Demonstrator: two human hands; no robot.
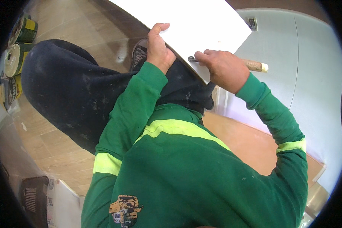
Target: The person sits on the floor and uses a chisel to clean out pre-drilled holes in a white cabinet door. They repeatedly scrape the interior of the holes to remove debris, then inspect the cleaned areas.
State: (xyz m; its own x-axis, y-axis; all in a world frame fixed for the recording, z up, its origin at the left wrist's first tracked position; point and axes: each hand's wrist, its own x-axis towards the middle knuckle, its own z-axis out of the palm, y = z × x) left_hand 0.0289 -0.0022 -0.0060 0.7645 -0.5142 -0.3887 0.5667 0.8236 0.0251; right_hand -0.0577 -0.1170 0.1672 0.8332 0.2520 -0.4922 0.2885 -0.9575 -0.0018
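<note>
The white board [205,22] is at the far middle, reaching over the dark trousers [79,87]. The left hand [161,51] pinches its left edge, thumb on the face; the other fingers are mostly hidden. The right hand [224,68] wraps around a tool [256,65] beside the near corner. Its metal tip [192,59] is by the edge; I cannot tell if it touches. In my judgement, the 2 hands should remain apart, the left grip firm, the tool controlled, to protect the edge. Farther left stand tins [14,59]; right is a pale wall [315,57].
</note>
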